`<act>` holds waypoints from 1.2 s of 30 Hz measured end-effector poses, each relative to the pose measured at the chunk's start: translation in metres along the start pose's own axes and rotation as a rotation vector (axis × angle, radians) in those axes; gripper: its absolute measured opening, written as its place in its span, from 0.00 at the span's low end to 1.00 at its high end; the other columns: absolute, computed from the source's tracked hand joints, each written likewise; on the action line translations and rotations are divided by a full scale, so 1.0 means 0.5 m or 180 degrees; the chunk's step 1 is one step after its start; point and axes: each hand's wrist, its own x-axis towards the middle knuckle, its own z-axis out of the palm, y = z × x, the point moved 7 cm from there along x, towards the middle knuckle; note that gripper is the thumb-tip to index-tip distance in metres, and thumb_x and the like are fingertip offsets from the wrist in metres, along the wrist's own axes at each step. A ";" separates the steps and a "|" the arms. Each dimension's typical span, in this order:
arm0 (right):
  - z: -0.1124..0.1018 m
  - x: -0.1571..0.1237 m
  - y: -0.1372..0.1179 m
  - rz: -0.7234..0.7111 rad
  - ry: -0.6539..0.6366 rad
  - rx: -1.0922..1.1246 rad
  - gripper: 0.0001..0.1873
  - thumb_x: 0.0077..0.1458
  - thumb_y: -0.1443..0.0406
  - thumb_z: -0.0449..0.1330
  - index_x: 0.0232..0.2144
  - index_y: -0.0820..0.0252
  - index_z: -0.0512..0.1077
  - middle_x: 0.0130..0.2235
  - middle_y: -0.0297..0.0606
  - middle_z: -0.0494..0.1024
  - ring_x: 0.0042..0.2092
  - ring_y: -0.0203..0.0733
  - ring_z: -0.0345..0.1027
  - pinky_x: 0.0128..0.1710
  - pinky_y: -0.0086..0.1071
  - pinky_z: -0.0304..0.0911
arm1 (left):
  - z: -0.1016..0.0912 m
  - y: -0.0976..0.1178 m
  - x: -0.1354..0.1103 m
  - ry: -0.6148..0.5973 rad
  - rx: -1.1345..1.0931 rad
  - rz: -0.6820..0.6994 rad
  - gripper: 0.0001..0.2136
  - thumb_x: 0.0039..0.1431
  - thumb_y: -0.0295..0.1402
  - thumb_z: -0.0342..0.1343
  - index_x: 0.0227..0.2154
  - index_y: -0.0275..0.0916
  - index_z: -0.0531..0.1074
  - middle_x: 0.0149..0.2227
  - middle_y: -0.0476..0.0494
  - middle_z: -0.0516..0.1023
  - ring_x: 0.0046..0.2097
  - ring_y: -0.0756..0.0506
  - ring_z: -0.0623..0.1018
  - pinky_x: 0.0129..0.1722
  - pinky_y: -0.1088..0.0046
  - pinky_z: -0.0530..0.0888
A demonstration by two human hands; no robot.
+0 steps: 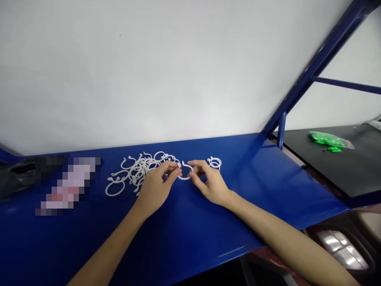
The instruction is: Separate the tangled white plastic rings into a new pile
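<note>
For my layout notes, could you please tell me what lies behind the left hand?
Beyond the left hand, part of a tangled pile of white rings shows on the blue tabletop; whatever the hand covers cannot be seen.

A blue table [208,234] is being backed by a white wall [178,79].
At right, a black tabletop [321,171] is being flanked by blue framing [314,68].

I see room to reach across the bench [268,186] right of the small ring cluster [219,162], and between the forearms [256,216] at the front; leftward, the heap of white rings [138,169] bars a low pass, and the wall [178,79] closes the back
</note>
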 end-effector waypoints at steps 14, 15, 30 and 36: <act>-0.008 -0.001 -0.034 -0.0579 -0.0218 -0.0007 0.10 0.70 0.63 0.52 0.42 0.56 0.74 0.42 0.41 0.81 0.40 0.42 0.73 0.43 0.38 0.71 | 0.006 0.023 -0.013 -0.0248 -0.0103 0.0267 0.09 0.64 0.39 0.49 0.30 0.44 0.69 0.28 0.52 0.81 0.27 0.48 0.77 0.32 0.72 0.72; -0.007 -0.001 -0.037 -0.0628 -0.0255 -0.0038 0.10 0.70 0.63 0.52 0.41 0.56 0.74 0.43 0.41 0.81 0.40 0.42 0.73 0.43 0.38 0.70 | 0.007 0.022 -0.013 -0.0237 -0.0080 0.0277 0.09 0.64 0.38 0.49 0.30 0.44 0.68 0.28 0.52 0.81 0.28 0.48 0.77 0.32 0.72 0.72; -0.108 0.047 0.094 0.0574 0.0191 -0.2217 0.08 0.68 0.65 0.54 0.45 0.58 0.73 0.39 0.45 0.78 0.42 0.49 0.70 0.38 0.38 0.69 | 0.015 -0.041 0.013 0.0057 0.1874 0.0968 0.10 0.63 0.36 0.52 0.41 0.41 0.77 0.46 0.38 0.79 0.51 0.34 0.72 0.53 0.52 0.69; -0.126 0.046 0.117 0.0485 0.0190 -0.2613 0.10 0.64 0.68 0.58 0.45 0.57 0.77 0.46 0.50 0.76 0.47 0.55 0.65 0.45 0.45 0.68 | 0.020 -0.045 0.011 0.0041 0.1881 0.0798 0.08 0.63 0.33 0.50 0.32 0.42 0.73 0.41 0.41 0.80 0.49 0.35 0.72 0.50 0.52 0.68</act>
